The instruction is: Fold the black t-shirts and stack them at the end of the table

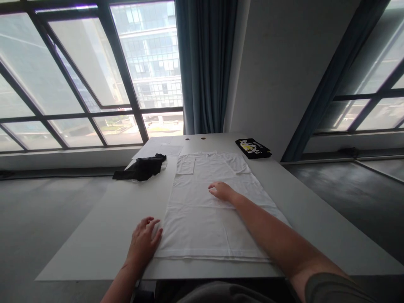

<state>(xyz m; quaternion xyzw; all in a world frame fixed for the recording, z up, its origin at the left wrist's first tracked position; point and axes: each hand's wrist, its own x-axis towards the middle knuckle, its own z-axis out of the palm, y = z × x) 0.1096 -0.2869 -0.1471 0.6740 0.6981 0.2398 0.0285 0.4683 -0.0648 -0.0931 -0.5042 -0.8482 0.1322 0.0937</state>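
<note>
A white T-shirt (202, 227) lies spread out on the table, its hem toward me and its collar at the far end. Both sleeves are folded inward over the shirt body. My right hand (222, 191) is over the middle of the shirt, fingers extended and slightly bent, with nothing in them; whether it touches the cloth I cannot tell. Beside the shirt's lower left edge, my left hand (145, 240) rests with its fingers apart, thumb close to the cloth.
The white table (104, 240) reaches away toward a window and a blue curtain (205, 67). A crumpled black garment (142, 167) lies at its left edge, near pale sheets (158, 147). A folded black garment with a white and yellow print (254, 148) lies at the far right.
</note>
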